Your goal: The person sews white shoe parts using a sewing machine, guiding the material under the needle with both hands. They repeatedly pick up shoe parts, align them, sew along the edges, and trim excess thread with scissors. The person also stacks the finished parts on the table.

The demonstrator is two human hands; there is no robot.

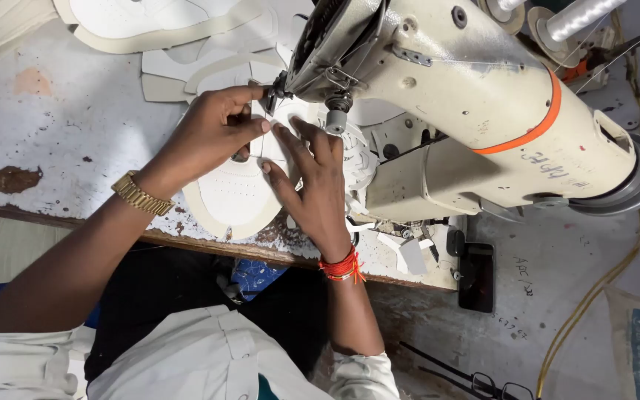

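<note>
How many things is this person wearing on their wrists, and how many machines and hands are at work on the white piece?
Hands on the white piece: 2, the left hand and the right hand
Gold watch: 1, on the left wrist
Red thread band: 1, on the right wrist
Sewing machine: 1
Total: 5

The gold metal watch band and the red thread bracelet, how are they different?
The gold metal watch band is shiny linked metal on the left wrist; the red thread bracelet is soft cord with loose ends on the right wrist. The band looks wider and flat; the bracelet is bunched strands. Both circle wrists.
</note>
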